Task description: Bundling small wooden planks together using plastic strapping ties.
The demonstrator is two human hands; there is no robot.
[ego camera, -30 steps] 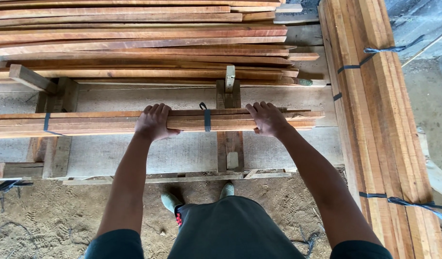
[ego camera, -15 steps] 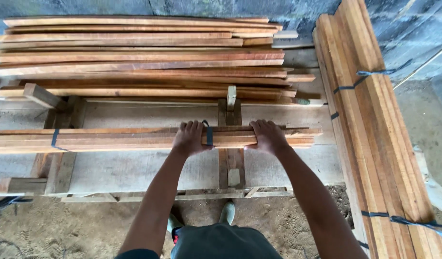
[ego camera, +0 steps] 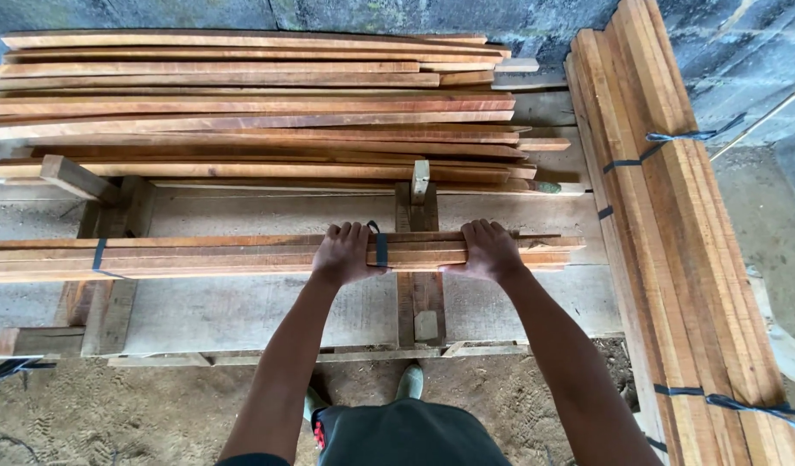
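Along the left part of the tabletop [ego camera: 242,311] we see the long strapped bundle of wooden slats [ego camera: 199,256] lying crosswise, from the left edge almost to the right edge, nearer the front edge than the back. A dark strap [ego camera: 98,255] wraps it near the left end. Under that end two short wooden blocks [ego camera: 104,302] lie on the tabletop, running front to back.

Further right, our left hand [ego camera: 345,253] is closed over the top of the bundle, fingers curled across its far side, thumb below. Just beside it, touching its right edge, a second dark strap [ego camera: 381,248] goes round the bundle. Beneath this spot a narrow wooden batten [ego camera: 421,298] runs from the front edge toward the back.

Our right hand [ego camera: 488,250] grips the same bundle a little further right, fingers over the top, near the bundle's right end.

Behind the bundle, along the back edge, a loose stack of reddish wooden boards [ego camera: 259,108] lies parallel to it, well apart from our hands.

At the right edge a thick bundle of longer planks [ego camera: 673,233] runs front to back, bound with dark straps. Below the front edge we see sandy ground [ego camera: 138,414] and our feet.
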